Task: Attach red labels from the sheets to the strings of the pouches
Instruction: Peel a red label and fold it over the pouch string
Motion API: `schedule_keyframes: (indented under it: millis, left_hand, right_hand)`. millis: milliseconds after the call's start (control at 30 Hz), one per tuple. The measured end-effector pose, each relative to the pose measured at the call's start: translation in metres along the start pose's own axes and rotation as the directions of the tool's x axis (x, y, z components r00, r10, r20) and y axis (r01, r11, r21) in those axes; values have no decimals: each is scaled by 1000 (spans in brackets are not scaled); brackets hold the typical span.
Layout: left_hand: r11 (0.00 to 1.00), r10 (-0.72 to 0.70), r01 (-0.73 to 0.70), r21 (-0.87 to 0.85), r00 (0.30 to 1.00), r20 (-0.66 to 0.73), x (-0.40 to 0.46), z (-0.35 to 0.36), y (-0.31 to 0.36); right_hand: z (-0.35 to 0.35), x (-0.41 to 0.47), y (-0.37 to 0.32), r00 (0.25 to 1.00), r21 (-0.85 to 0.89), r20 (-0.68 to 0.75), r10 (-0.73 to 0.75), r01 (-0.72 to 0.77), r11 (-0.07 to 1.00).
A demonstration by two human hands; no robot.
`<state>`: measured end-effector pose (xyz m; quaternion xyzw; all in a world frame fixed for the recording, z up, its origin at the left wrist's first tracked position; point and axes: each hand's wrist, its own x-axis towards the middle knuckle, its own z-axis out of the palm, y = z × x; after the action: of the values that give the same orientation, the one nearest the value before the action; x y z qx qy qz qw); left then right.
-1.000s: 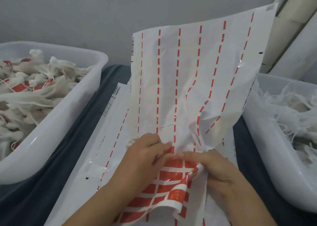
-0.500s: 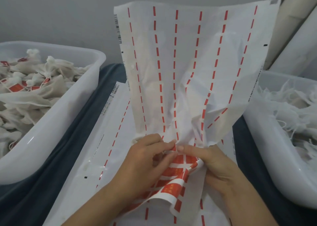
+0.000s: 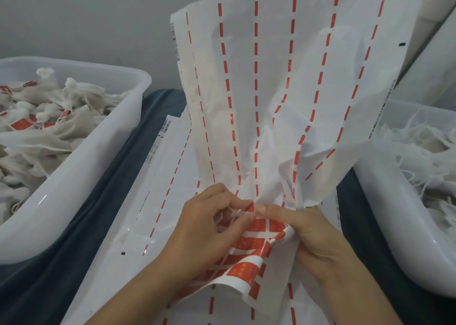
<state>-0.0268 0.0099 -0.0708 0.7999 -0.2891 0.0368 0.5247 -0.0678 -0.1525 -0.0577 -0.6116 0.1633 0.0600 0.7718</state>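
Peeling step: left hand (image 3: 209, 228) pinches at a red label (image 3: 249, 207) on the label sheet (image 3: 283, 102), which the right hand (image 3: 308, 228) grasps bunched at its lower end, the used part standing up. No pouch is in hand; unlabelled pouches (image 3: 424, 151) sit in the right tub (image 3: 394, 238), labelled ones in the left tub (image 3: 74, 181). Next calls for freeing the label cleanly, then fetching a pouch string.
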Motion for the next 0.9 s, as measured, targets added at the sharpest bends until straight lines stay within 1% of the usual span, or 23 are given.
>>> schedule_keyframes:
  millis: [100,233,333,400,433,500,533,600,633,667,733,767,800,833,867,900]
  left_hand:
    - [999,4,-4,-48,1000,-3,0,-1,1]
    - [999,-17,17,-50,1000,0,1,-2,1]
    - [997,-56,54,-53,998,-32,2,-1,1]
    - [996,-84,82,-40,995,-59,1,1,1]
    - [995,-97,94,-31,991,-88,1,1,0]
    - [992,-126,127,-6,972,-197,3,2,-2]
    - [988,-154,154,-19,950,-272,4,1,-2]
    - [978,-207,176,-113,890,-407,7,-5,-1]
    - [981,-190,147,-129,871,-453,7,-8,1]
    - [989,-138,99,-106,869,-476,7,-10,3]
    - [1000,24,-25,4,884,-466,6,-12,7]
    - [994,103,-82,67,886,-453,4,-12,9]
    - [984,169,-128,123,883,-439,3,-11,10]
    - [969,232,-169,181,874,-427,3,-10,10]
    - [949,292,-208,236,861,-415,3,-10,11]
    - [929,342,-241,281,850,-401,2,-9,11]
  right_hand:
    - [-1,0,1,1000,-8,2,-7,7,1000]
    - [-3,-1,-1,1000,-6,1,-19,19,1000]
    - [-3,0,-2,1000,6,8,-26,26,1000]
    - [-3,0,-2,1000,-7,-14,-12,12,1000]
    - [-3,0,-2,1000,-15,-25,-6,6,1000]
    - [-7,2,-3,999,-38,-38,1,-3,999]
    - [-10,3,-4,998,-60,-55,12,-15,998]
    - [-18,4,-4,989,-125,-139,44,-62,990]
    - [-21,5,-5,981,-144,-189,54,-82,986]
    - [-23,5,-6,973,-155,-226,53,-90,984]
    - [-23,9,-10,960,-212,-279,34,-96,973]
    - [-21,10,-12,944,-290,-330,-18,-83,953]
    - [-20,10,-13,902,-413,-411,-135,-52,909]
    - [-18,10,-14,819,-548,-476,-321,9,836]
    - [-18,8,-14,715,-668,-468,-520,100,738]
    - [-16,5,-13,644,-732,-413,-644,186,656]
